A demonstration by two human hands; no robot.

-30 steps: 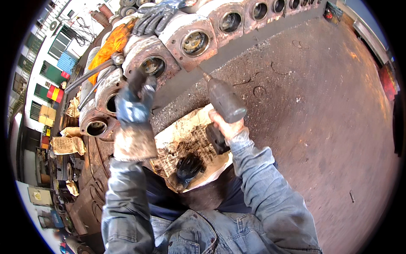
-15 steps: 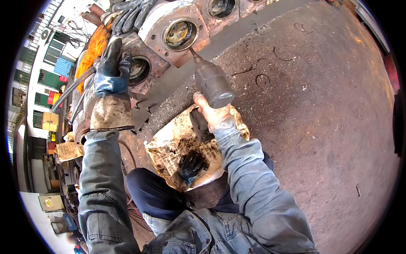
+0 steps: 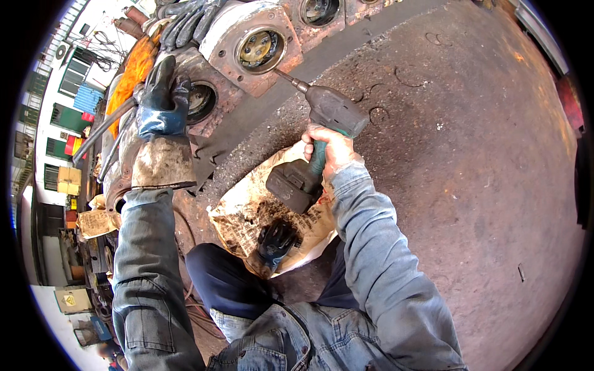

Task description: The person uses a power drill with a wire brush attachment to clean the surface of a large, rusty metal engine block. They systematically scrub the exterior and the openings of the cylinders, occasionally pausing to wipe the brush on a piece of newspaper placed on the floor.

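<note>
My bare right hand grips the green handle of a cordless impact driver. Its dark battery shows below the hand. The driver's long thin bit points up and left, with its tip at the lower edge of a round-bored metal housing; I cannot tell whether it touches. My left hand, in a dirty blue and black work glove, lies by a second housing. Its forefinger is stretched out and its thumb stands apart. A metal bar meets the glove's left side; the other fingers are hidden there.
A stained paper sack lies on the floor between my legs, bearing a dark glove. Several gloves and an orange cloth rest on the housings. Thin curved rings lie on the concrete. A hose runs by my left knee.
My right hand has turned the impact driver and moved it slightly right, so its side and battery now show. The left hand stays nearly in place.
</note>
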